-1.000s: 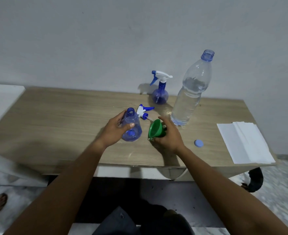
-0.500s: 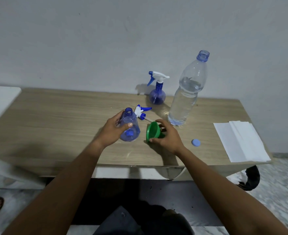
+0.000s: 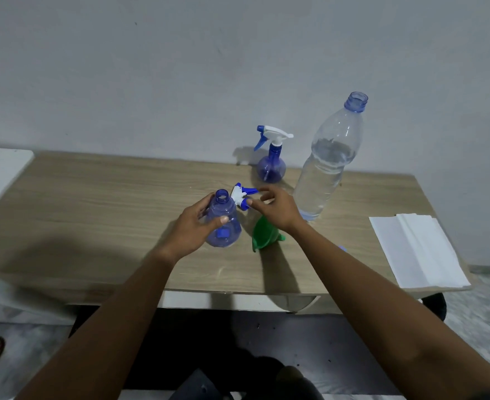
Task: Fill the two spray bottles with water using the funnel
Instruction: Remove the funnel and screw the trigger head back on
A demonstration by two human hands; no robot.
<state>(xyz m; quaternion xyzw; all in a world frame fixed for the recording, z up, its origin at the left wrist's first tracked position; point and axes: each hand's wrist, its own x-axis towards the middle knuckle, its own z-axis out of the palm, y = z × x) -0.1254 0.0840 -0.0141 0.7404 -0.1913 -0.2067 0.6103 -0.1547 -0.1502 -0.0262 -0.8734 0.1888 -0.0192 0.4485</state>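
Two hands work: the left hand (image 3: 193, 230) grips the uncapped bottle (image 3: 230, 236) on the tabletop (image 3: 93, 197); the right hand (image 3: 278, 209) is at the loose sprayer (image 3: 241, 195) (pinching or merely touching, unclear), its wrist half-covering the funnel (image 3: 262, 241).

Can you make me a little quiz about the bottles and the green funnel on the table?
1. True or false: the tall water bottle has its cap on.
2. Which hand grips the open spray bottle? A left, B right, C neither.
3. Fill in: the green funnel lies on its ____ on the table.

Key:
1. False, its neck is open.
2. A, the left hand.
3. Side.
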